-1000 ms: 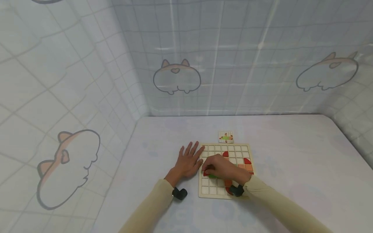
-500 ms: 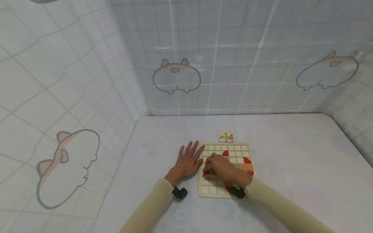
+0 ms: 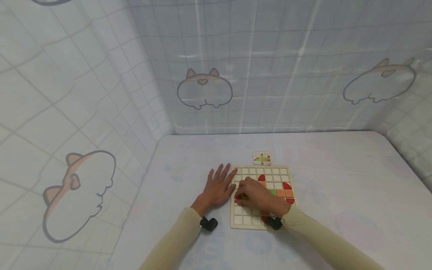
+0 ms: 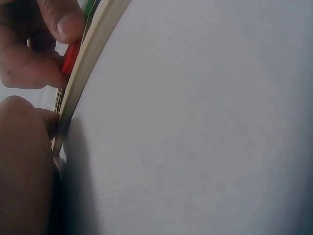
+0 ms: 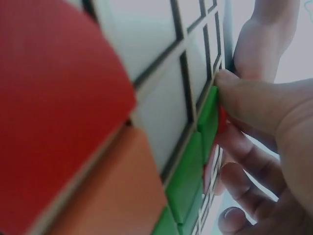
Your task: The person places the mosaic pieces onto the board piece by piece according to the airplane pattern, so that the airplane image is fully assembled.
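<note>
My right hand (image 3: 258, 195) is over the left part of a square wooden grid board (image 3: 276, 172), pinching a red piece (image 4: 71, 58) between thumb and finger at the board's left edge. Beside it, a row of green tiles (image 5: 187, 171) lies in the grid, partly hidden by the hand in the head view. My left hand (image 3: 217, 188) rests flat with spread fingers on the table, along the board's left side, its fingertips at the edge. Orange tiles (image 3: 284, 193) and a red quarter-round tile (image 3: 286, 186) sit in cells at the right; another red quarter-round tile (image 3: 261, 177) is higher up.
A small pattern card (image 3: 261, 158) lies just behind the board, showing a coloured figure on a grid. The white table (image 3: 337, 180) stretches out on both sides. Grid-patterned curtains (image 3: 249, 75) with animal drawings hang behind and at the sides.
The right hand has turned slightly and its fingers have spread around the red piece, uncovering a green tile near the middle of the board. The left hand has kept its place.
</note>
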